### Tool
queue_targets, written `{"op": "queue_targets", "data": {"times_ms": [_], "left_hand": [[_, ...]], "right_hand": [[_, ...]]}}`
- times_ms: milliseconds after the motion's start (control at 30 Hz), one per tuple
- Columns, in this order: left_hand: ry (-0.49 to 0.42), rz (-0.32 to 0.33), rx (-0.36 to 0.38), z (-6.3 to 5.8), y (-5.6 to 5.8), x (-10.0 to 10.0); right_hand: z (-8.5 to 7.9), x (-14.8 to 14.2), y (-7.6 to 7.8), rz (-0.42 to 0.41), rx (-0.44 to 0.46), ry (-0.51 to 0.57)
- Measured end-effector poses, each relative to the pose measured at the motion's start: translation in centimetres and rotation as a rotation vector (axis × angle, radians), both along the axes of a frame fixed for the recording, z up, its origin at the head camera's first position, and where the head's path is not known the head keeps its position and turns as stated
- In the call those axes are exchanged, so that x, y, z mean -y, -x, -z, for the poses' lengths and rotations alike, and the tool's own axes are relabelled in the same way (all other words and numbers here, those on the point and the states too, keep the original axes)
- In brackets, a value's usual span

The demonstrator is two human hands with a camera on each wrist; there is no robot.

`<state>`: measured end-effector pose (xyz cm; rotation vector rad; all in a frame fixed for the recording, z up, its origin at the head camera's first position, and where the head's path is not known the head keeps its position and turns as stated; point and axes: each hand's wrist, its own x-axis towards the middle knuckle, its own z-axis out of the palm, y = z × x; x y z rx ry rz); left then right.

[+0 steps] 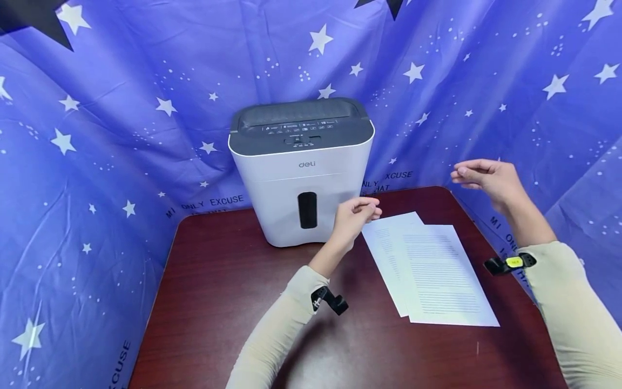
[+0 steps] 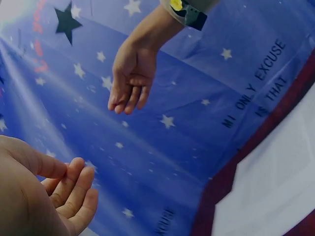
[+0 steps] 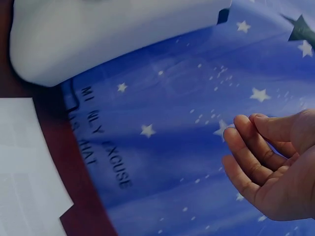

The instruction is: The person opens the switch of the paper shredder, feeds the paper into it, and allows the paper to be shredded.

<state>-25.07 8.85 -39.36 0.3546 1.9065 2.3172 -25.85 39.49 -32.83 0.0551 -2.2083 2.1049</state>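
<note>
My left hand [image 1: 353, 219] hovers in front of the right side of a white paper shredder [image 1: 272, 200] with a dark grey top, near the corner of the printed sheets. Its fingers are loosely bent and hold nothing, as the left wrist view confirms. Over the table's right edge, my right hand [image 1: 493, 181] is raised in the air; in the right wrist view the thumb lies close to the bent fingers, with nothing between them. Two overlapping printed paper sheets [image 1: 439, 275] lie flat on the table, apart from both hands.
The dark red wooden table [image 1: 218, 302] bears the shredder at its back edge. Behind and beside it hangs a blue curtain [image 1: 194, 65] with white stars and lettering. Each sleeve carries a black wrist device, such as the left one [image 1: 330, 300].
</note>
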Motion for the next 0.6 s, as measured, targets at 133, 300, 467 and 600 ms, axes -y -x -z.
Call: {"op": "queue_targets", "data": {"times_ms": [133, 300, 467, 600], "left_hand": [[0.046, 0.001, 0.146, 2.3, 0.3, -0.7], [0.123, 0.010, 0.328, 5.0, 0.7, -2.1], [0.160, -0.012, 0.430, 7.1, 0.9, -3.4], [0.157, -0.061, 0.490, 8.2, 1.0, -4.5]], "right_hand": [[2.1, -0.6, 0.1, 0.037, 0.044, -0.109], [4.5, -1.7, -0.1, 0.068, 0.096, -0.182], [6.3, -2.8, -0.3, 0.077, 0.140, -0.135], [7.2, -3.4, -0.4, 0.089, 0.183, -0.202]]}}
